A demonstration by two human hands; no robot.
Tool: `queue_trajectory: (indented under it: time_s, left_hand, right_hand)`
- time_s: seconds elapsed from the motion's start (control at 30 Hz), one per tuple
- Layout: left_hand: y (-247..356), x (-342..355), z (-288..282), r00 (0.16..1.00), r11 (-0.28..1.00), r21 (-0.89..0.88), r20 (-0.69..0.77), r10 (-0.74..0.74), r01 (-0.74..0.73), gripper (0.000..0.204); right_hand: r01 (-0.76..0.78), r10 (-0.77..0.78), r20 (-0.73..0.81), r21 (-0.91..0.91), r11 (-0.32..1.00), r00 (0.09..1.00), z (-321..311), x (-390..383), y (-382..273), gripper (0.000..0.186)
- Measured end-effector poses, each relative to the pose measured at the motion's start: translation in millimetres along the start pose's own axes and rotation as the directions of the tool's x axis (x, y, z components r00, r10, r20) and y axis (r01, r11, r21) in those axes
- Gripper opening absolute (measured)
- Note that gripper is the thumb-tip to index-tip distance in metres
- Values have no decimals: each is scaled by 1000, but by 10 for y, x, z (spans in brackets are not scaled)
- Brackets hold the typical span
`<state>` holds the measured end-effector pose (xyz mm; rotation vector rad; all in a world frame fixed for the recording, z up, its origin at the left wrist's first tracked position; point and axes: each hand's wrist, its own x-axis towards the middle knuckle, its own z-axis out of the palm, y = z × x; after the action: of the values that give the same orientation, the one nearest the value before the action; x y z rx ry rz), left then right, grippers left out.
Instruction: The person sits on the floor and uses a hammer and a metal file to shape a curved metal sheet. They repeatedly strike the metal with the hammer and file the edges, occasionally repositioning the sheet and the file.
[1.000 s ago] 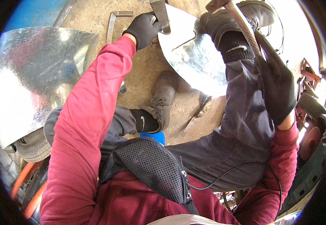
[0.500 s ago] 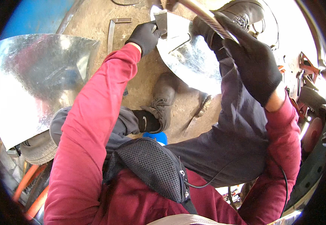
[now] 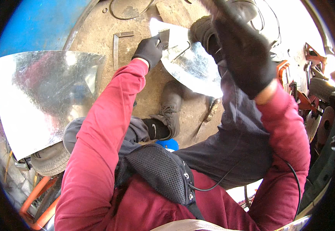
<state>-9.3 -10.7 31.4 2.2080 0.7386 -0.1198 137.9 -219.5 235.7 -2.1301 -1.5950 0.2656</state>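
Note:
My left hand (image 3: 149,50), in a black glove, grips a small dark metal block (image 3: 164,37) and presses it on the edge of a curved shiny metal sheet (image 3: 192,67) lying on the ground. My right hand (image 3: 244,57), also gloved, is raised high over the sheet. It is closed around a blurred wooden handle (image 3: 213,5) that runs out of the top of the view; the tool's head is hidden. My right boot (image 3: 204,29) rests on the sheet's far side. My left boot (image 3: 171,106) stands just below the sheet.
A large galvanized sheet (image 3: 40,96) leans at the left against a blue surface (image 3: 36,27). A steel angle piece (image 3: 117,42), a wire loop (image 3: 130,9) and a wooden board (image 3: 175,11) lie on the concrete. A tyre (image 3: 52,159) and orange pipes (image 3: 36,200) sit lower left, red metal parts (image 3: 310,81) on the right.
My right hand has swung the handle upward and closer to the camera, so the handle is now blurred at the top edge. My left hand has stayed on the block at the sheet.

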Motion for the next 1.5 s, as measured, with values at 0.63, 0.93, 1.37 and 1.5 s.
queue_trajectory:
  time_s: [0.63, 0.93, 1.37, 1.5]
  left_hand:
    - [-46, -51, 29, 997, 993, -102, -30, -68, 64, 39]
    - [-7, 17, 48, 998, 1000, 12, -54, 26, -25, 40]
    - [-111, 33, 63, 1000, 988, -156, -9, 13, -14, 35]
    - [-61, 29, 39, 999, 988, -153, 2, -36, 36, 36]
  right_hand:
    - [-79, 102, -93, 222, 972, 990, 31, -38, 84, 46]
    - [-134, 176, 319, -151, 979, 931, 179, -147, 133, 55]
    - [-132, 131, 18, 141, 981, 991, 37, -55, 127, 51]
    - [143, -152, -165, -66, 987, 974, -191, 126, 108, 47]
